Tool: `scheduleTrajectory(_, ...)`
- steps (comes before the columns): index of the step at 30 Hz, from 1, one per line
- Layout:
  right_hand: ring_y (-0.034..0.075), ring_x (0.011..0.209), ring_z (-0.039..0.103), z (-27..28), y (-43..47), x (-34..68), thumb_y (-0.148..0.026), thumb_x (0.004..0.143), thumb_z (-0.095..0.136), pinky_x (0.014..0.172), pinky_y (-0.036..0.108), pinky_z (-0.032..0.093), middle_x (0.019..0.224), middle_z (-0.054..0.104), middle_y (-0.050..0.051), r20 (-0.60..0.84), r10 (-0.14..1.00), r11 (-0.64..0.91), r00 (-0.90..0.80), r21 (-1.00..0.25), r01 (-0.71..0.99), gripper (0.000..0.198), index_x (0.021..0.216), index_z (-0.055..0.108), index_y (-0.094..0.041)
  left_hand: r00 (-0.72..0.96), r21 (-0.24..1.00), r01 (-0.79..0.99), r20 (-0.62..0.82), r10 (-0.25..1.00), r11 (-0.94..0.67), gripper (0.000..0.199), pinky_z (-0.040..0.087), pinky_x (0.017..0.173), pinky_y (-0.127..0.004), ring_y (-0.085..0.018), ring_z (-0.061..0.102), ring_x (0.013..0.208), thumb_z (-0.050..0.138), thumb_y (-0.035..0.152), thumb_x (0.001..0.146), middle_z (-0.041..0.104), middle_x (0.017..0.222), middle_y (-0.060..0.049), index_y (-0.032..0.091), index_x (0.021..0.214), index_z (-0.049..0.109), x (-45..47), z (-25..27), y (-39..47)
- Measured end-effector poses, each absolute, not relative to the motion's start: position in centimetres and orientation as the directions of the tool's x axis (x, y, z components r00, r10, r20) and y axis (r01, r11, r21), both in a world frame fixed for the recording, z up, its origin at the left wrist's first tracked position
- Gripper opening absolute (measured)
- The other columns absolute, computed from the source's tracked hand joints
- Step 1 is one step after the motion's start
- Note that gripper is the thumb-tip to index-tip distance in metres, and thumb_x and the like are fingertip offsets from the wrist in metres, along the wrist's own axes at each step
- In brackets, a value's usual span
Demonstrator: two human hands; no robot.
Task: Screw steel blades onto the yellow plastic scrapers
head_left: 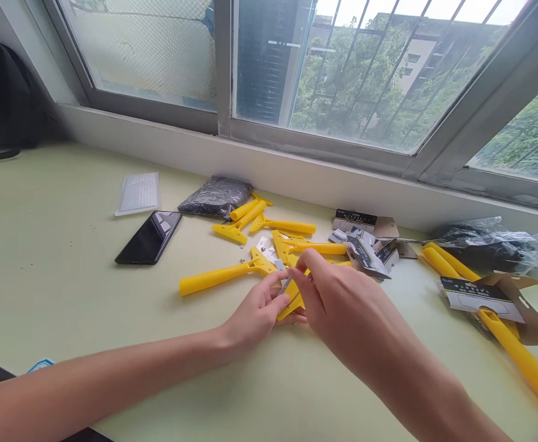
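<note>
My left hand (258, 309) is closed around the head of a yellow scraper (293, 298), thumb on top and fingers beneath. A thin grey metal strip (284, 286) lies along that head. Over the scraper, my right hand (330, 285) bends down with thumb and forefinger pinched together; what they grip is hidden by the fingers. Just left of the hands rests another yellow scraper (218, 279), its handle pointing left. Beyond them lie several more yellow scrapers (291, 226), along with white metal pieces (264, 244) and a few small nuts or screws.
A black phone (149, 238), a clear plastic case (138, 193) and a dark plastic packet (216, 196) lie at back left. Torn card packaging (367, 252) sits behind my right hand. Packaged yellow scrapers (512, 344) and a clear bag (484, 245) occupy the right, below the window.
</note>
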State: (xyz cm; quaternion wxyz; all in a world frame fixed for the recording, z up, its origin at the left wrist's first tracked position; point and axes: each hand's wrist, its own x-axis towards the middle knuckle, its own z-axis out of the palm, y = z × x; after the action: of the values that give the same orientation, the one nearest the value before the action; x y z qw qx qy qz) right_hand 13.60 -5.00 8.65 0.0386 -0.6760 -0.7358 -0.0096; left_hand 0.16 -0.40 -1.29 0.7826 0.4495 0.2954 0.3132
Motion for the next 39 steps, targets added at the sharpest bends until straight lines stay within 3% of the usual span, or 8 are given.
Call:
scheduleTrajectory(7,0.016,0.066,0.055,8.5,-5.7,14.0,-0.014,0.096,0.040,0.061,0.028,0.038,0.076,0.060,-0.001,0.087,0.979,0.201,-0.184,-0.272,0.941,0.011,0.092,0.045,-0.023,0.629,0.901,-0.219,-0.163,0.760,0.375,0.029,0.055,0.086,-0.035,-0.015,0.068,0.077,0.060,0.027,0.098,0.061,0.094,-0.002,0.021,0.124,0.050,0.1,-1.6,-0.3)
scheduleTrajectory(10,0.018,0.073,0.057,8.6,-5.9,13.9,-0.018,0.092,0.046,0.066,0.030,0.040,0.080,0.062,0.000,0.142,0.969,0.232,-0.204,-0.223,0.947,0.007,0.088,0.048,-0.023,0.631,0.911,-0.218,-0.141,0.763,0.349,0.025,0.054,0.082,-0.032,-0.011,0.064,0.071,0.056,0.027,0.099,0.061,0.107,-0.005,0.021,0.122,0.049,0.1,-1.8,-0.2)
scheduleTrajectory(14,0.018,0.055,0.047,8.7,-5.8,14.2,-0.033,0.102,0.035,0.055,0.031,0.029,0.064,0.055,-0.002,0.066,0.994,0.097,-0.090,-0.121,0.988,0.025,0.082,0.044,-0.024,0.622,0.895,-0.256,-0.136,0.771,0.364,0.025,0.054,0.079,-0.033,-0.013,0.063,0.073,0.056,0.025,0.097,0.060,0.105,-0.005,0.020,0.121,0.048,0.1,-2.0,-0.1)
scheduleTrajectory(22,0.018,0.076,0.057,8.9,-6.0,14.2,-0.018,0.092,0.047,0.068,0.031,0.041,0.084,0.063,0.000,0.165,0.962,0.253,-0.218,-0.229,0.940,0.006,0.092,0.049,-0.024,0.626,0.859,-0.289,-0.163,0.762,0.422,0.021,0.054,0.076,-0.030,-0.012,0.062,0.069,0.056,0.023,0.096,0.061,0.091,-0.001,0.021,0.117,0.051,0.1,-1.5,0.0)
scheduleTrajectory(25,0.019,0.065,0.054,9.1,-5.8,14.0,-0.029,0.098,0.045,0.060,0.032,0.035,0.073,0.059,-0.001,0.073,0.988,0.147,-0.136,-0.163,0.976,0.012,0.087,0.047,-0.024,0.623,0.843,-0.307,-0.172,0.763,0.441,0.017,0.054,0.074,-0.030,-0.012,0.062,0.067,0.053,0.026,0.098,0.062,0.087,0.000,0.022,0.114,0.052,0.1,-1.5,0.1)
scheduleTrajectory(28,0.018,0.058,0.052,9.0,-5.8,14.0,-0.021,0.099,0.041,0.057,0.031,0.033,0.067,0.057,-0.002,-0.020,0.994,0.105,-0.110,-0.156,0.982,0.011,0.090,0.047,-0.023,0.622,0.834,-0.319,-0.174,0.763,0.450,0.013,0.054,0.073,-0.029,-0.014,0.064,0.070,0.051,0.025,0.098,0.063,0.085,0.000,0.022,0.111,0.052,0.2,-1.6,0.1)
scheduleTrajectory(34,0.019,0.080,0.064,8.5,-6.4,14.3,-0.017,0.093,0.047,0.065,0.030,0.043,0.088,0.066,0.002,0.170,0.952,0.292,-0.256,-0.245,0.924,0.015,0.105,0.052,-0.024,0.611,0.822,-0.341,-0.175,0.772,0.456,0.018,0.053,0.070,-0.029,-0.014,0.064,0.071,0.050,0.022,0.098,0.066,0.092,-0.002,0.023,0.116,0.051,0.3,-1.3,0.0)
scheduleTrajectory(39,0.016,0.051,0.056,8.7,-6.1,14.5,-0.031,0.102,0.044,0.052,0.028,0.035,0.064,0.061,-0.002,0.161,0.966,0.232,-0.201,-0.203,0.951,0.015,0.095,0.056,-0.024,0.615,0.832,-0.314,-0.189,0.766,0.458,0.015,0.054,0.072,-0.030,-0.015,0.064,0.069,0.051,0.019,0.096,0.066,0.085,-0.002,0.022,0.110,0.051,0.2,-1.3,0.0)
